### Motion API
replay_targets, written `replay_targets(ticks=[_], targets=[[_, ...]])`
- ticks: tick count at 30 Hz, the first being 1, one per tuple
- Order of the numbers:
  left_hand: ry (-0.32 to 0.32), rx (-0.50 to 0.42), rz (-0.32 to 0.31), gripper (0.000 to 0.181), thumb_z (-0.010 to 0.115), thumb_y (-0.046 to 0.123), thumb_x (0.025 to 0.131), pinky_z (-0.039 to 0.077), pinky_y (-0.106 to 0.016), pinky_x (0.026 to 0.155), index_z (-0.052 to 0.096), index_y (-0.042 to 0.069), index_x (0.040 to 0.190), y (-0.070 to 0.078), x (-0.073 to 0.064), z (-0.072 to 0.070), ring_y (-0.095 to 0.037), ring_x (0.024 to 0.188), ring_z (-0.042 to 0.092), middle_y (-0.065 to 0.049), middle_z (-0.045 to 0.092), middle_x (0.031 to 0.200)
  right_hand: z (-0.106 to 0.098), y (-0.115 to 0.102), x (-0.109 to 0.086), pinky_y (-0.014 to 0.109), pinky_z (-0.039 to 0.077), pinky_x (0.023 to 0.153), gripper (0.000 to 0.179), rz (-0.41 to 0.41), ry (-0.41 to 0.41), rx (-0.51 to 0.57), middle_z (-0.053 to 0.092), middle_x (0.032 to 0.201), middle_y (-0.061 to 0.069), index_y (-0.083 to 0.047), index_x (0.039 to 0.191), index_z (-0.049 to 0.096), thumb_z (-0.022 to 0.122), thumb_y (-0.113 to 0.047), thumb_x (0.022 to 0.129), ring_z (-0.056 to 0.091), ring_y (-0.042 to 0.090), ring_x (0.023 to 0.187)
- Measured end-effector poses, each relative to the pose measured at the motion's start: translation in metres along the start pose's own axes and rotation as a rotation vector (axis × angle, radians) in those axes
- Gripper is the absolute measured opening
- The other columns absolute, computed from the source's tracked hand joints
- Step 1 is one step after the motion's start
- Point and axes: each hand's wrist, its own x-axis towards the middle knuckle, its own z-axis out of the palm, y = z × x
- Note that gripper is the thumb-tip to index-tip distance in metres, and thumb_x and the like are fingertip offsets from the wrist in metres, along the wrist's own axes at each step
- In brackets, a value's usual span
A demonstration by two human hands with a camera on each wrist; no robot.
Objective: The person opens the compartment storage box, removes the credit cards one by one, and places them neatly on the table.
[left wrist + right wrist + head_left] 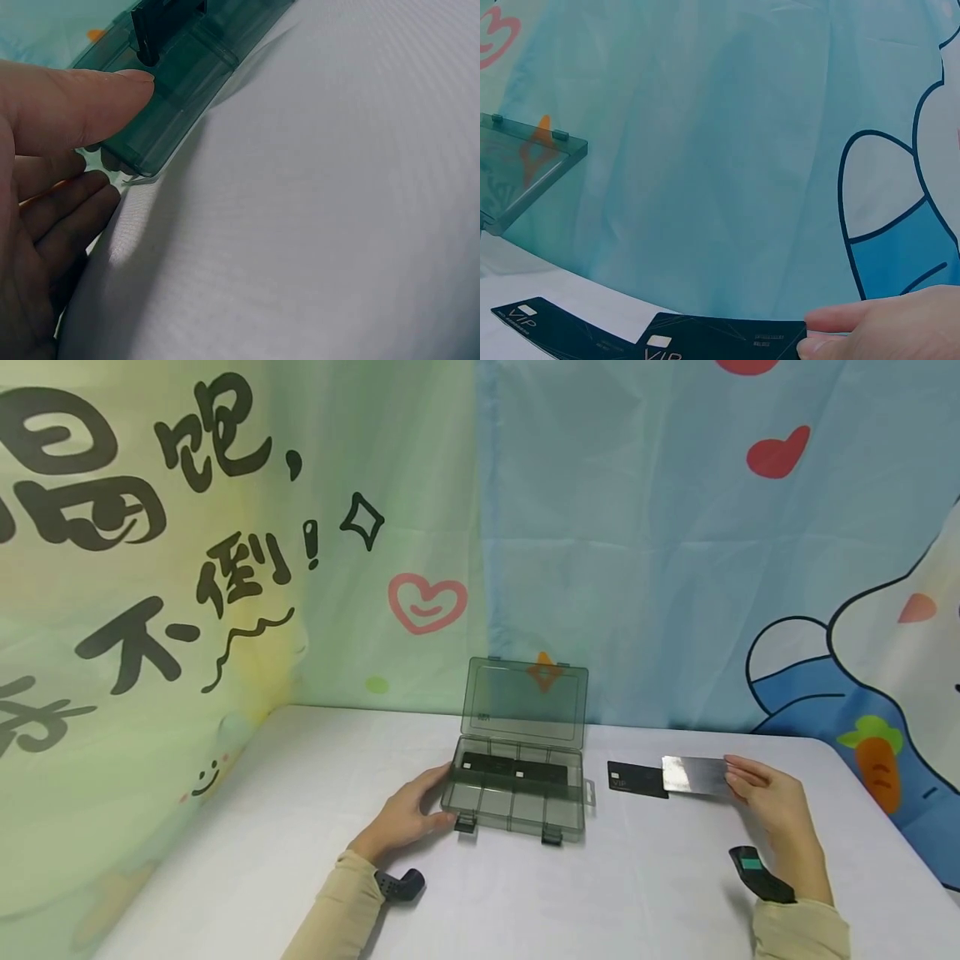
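A clear grey-green plastic storage box stands on the table with its hinged lid raised. Two dark cards lie inside, across the rear compartments. My left hand grips the box's front left corner; in the left wrist view the thumb presses beside a latch and the fingers are partly hidden. To the right of the box a black VIP card lies on the table. My right hand pinches the right edge of another VIP card, which shines silver in the head view and overlaps the first.
Both front latches of the box hang open toward me. A white cloth covers the table. Printed curtains hang behind and to the left. Each wrist wears a dark band.
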Motion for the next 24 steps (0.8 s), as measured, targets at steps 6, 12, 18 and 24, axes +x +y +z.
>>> replay_targets(ticks=[6,12,18,24], targets=[[0.001,-0.013,0.013,0.081,0.071,0.035,0.078,0.026,-0.054,0.115,0.035,0.015,0.148,0.001,0.002,0.001,-0.032,0.139,0.036,-0.008,0.04,0.15,-0.005,0.003,0.001,0.007,0.051,0.062,0.052,0.091,0.066,-0.03,0.058,0.091,-0.027,-0.005,0.143,0.042,0.057,-0.022,0.096,0.051,-0.015,0.079],[-0.002,-0.005,-0.01,0.08,0.071,0.033,0.079,0.025,-0.053,0.116,0.035,0.016,0.148,0.001,0.0,0.0,-0.031,0.14,0.035,-0.007,0.039,0.151,0.002,0.006,0.006,0.007,0.049,0.06,0.047,0.174,0.09,-0.086,0.062,0.118,0.002,-0.01,0.142,0.045,0.055,-0.02,0.097,0.052,-0.003,0.085],[0.0,-0.002,-0.015,0.08,0.07,0.035,0.079,0.025,-0.055,0.115,0.034,0.016,0.148,0.001,-0.001,0.0,-0.032,0.139,0.035,-0.008,0.038,0.151,0.003,0.013,0.01,0.009,0.051,0.061,0.044,0.118,0.065,-0.174,0.054,0.133,0.02,-0.003,0.139,0.046,0.053,-0.015,0.097,0.052,-0.007,0.08],[0.0,-0.01,-0.018,0.08,0.071,0.034,0.078,0.024,-0.054,0.116,0.034,0.017,0.148,0.002,-0.001,0.0,-0.032,0.14,0.034,-0.008,0.038,0.151,0.002,0.016,0.01,0.012,0.052,0.062,0.043,0.078,0.046,-0.245,0.055,0.13,0.023,0.001,0.137,0.048,0.053,-0.013,0.097,0.058,0.007,0.088]])
